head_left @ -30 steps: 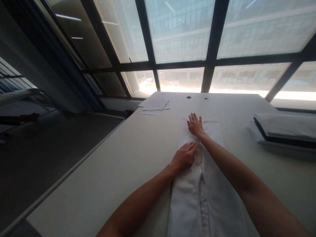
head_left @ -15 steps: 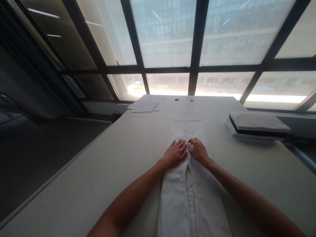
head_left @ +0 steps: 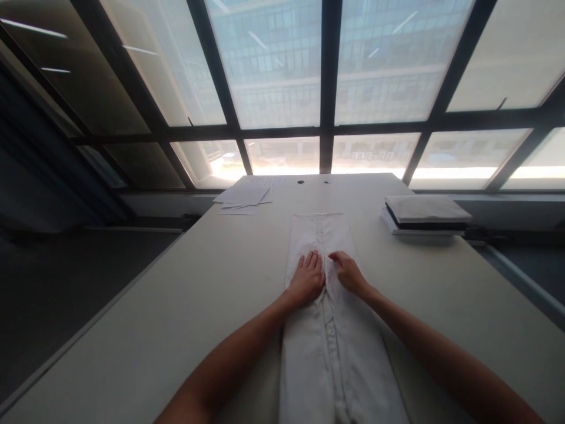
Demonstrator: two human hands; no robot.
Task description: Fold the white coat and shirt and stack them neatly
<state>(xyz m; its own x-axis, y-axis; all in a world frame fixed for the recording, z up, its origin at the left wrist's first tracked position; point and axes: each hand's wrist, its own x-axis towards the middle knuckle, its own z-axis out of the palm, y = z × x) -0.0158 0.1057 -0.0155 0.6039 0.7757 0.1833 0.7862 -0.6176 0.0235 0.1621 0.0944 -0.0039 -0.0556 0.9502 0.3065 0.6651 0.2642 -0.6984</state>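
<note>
A long white cloth garment (head_left: 304, 359), folded into a strip, runs from the near edge of the view up the middle of the table. A wrinkled seam goes down its centre. My left hand (head_left: 308, 278) lies flat on the cloth just left of the seam, fingers stretched forward. Just right of the seam, my right hand (head_left: 346, 271) rests on the cloth with its fingers bent together; whether it pinches any fabric is too small to tell.
The white table (head_left: 198, 294) reaches to a large window. Loose paper sheets (head_left: 244, 195) lie at the far left. On the right sits a stack of folded white and black cloth (head_left: 426, 213). A dark curtain (head_left: 53, 171) hangs at the left.
The view has turned slightly right, so things appear further left. My right hand has moved a little away from my left hand, and my left fingers point more forward.
</note>
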